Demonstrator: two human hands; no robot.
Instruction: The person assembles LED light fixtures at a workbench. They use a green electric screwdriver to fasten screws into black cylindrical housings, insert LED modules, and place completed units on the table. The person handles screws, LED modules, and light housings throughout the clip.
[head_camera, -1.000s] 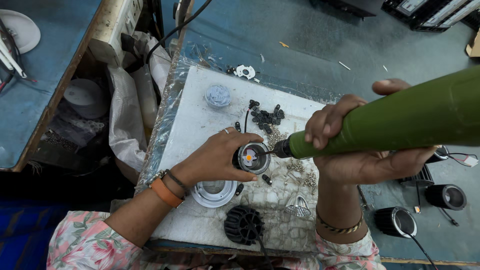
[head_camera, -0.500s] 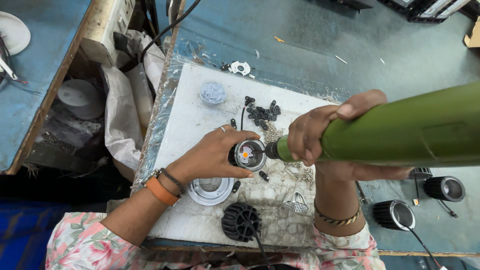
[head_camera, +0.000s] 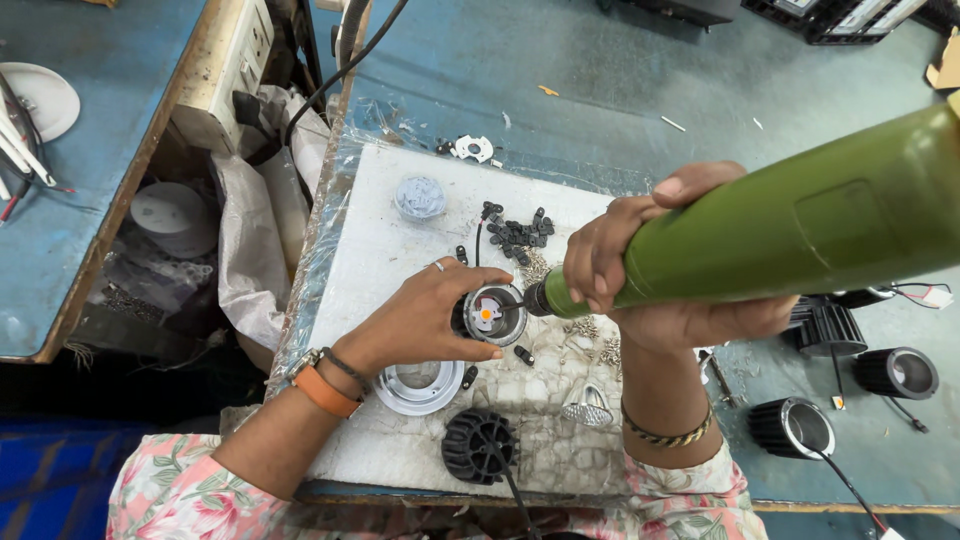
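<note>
Fingers (head_camera: 455, 285) of the left hand (head_camera: 420, 320) curl over a small round lamp body (head_camera: 490, 313), pressing it down onto the desk (head_camera: 380, 250); the thumb and forefinger pinch its rim from the near and far sides. The lamp body sits near the middle of the white, plastic-wrapped work surface, open face up, with a small orange dot at its centre. It looks like a stiff metal cup, light enough to spin or slide under a tool, so the rim is the sensible place to hold it, away from the delicate centre.

The right hand (head_camera: 650, 270) is closed around the narrow front end of a thick green power screwdriver (head_camera: 800, 230), whose thin bit reaches into the lamp's open face. The tool looks bulky and fairly heavy, smooth-sided, and is gripped close to the tip for control.

Around the hands lie loose parts: a pile of small black clips (head_camera: 520, 232) just beyond the lamp, a white ring (head_camera: 418, 386) beside the left wrist, a black finned heat sink (head_camera: 478, 445) with a wire nearer the body, and a small shiny reflector (head_camera: 588, 405) by the right wrist. Several finished black lamps (head_camera: 895, 372) sit on the blue surface to the right.
</note>
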